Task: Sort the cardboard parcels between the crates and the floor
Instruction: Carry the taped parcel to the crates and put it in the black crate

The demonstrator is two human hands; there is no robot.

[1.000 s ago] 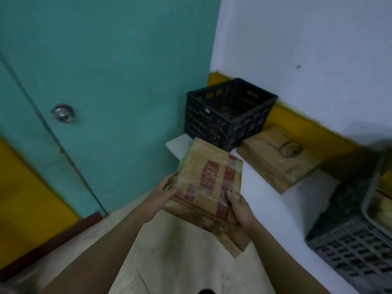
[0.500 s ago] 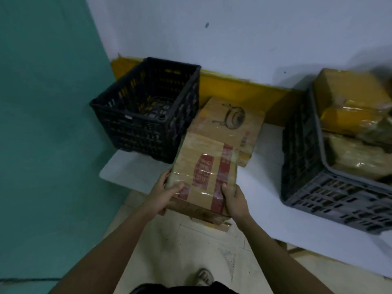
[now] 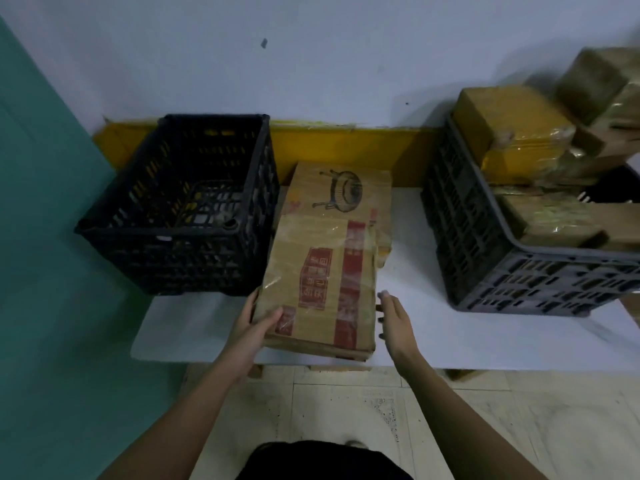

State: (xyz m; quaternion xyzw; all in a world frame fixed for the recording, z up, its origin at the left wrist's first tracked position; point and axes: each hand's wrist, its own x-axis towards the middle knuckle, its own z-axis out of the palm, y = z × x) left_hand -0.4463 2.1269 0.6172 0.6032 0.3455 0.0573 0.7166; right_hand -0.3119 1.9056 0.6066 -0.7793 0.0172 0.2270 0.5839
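Crates (image 3: 180, 209) on white platform (image 3: 433, 327) against white wall (image 3: 311, 57)

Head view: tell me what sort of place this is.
Probably a storeroom or parcel-sorting corner. An empty black crate and a grey crate heaped with wrapped parcels stand on a low white platform, and the left hand holds a taped cardboard parcel.
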